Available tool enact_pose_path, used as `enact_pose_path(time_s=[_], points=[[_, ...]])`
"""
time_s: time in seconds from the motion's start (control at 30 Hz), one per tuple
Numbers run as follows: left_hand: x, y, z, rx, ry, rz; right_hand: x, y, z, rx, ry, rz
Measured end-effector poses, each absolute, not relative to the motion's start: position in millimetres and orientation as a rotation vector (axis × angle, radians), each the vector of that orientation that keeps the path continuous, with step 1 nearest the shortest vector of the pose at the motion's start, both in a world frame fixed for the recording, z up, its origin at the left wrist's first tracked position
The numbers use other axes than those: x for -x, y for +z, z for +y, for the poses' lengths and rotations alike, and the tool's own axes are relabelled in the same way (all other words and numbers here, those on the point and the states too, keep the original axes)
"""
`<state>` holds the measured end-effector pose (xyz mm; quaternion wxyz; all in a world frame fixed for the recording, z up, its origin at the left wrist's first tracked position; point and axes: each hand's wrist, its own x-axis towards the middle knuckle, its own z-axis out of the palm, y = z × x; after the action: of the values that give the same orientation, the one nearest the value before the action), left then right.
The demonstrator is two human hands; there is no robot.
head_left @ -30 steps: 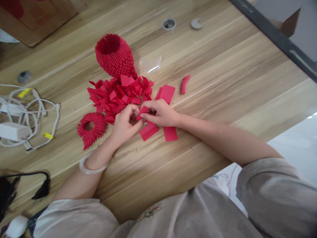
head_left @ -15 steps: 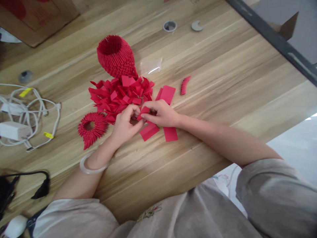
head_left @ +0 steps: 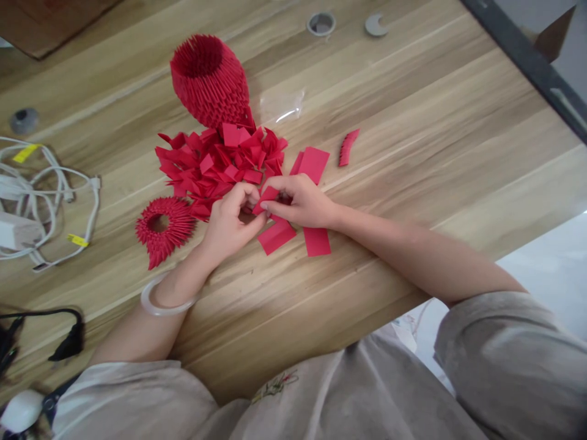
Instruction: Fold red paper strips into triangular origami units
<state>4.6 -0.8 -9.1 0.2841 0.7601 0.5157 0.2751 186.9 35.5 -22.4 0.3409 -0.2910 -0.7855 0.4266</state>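
Note:
A small red paper piece (head_left: 266,199) is pinched between my left hand (head_left: 232,221) and my right hand (head_left: 305,201), whose fingertips nearly meet. Just beyond them lies a heap of folded red paper pieces (head_left: 215,162). Flat red paper rectangles lie around my right hand, one (head_left: 315,164) past it and another (head_left: 317,242) on the near side. A round red paper ring with a point (head_left: 165,229) rests left of my left hand. Behind the heap is a hollow red paper vessel (head_left: 211,79). A short joined red strip (head_left: 349,147) lies to the right.
White cables with a charger (head_left: 21,231) spread over the wooden table (head_left: 413,153) at the left. A black plug (head_left: 68,342) lies nearer. A clear plastic bag (head_left: 282,107) is beside the vessel. A cardboard box (head_left: 50,21) stands at the far left.
The view has shifted a little, so table objects sit slightly higher in it. Both hands keep hold of the small red piece, with little visible change in their grip.

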Motion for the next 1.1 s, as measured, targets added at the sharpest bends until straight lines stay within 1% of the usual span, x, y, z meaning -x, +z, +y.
enact_pose_path(time_s=[1.1], points=[[-3.8,-9.8,-0.2,-2.034,0.757,1.360,-185.8,-25.0,35.7,0.757,1.088,-2.040]])
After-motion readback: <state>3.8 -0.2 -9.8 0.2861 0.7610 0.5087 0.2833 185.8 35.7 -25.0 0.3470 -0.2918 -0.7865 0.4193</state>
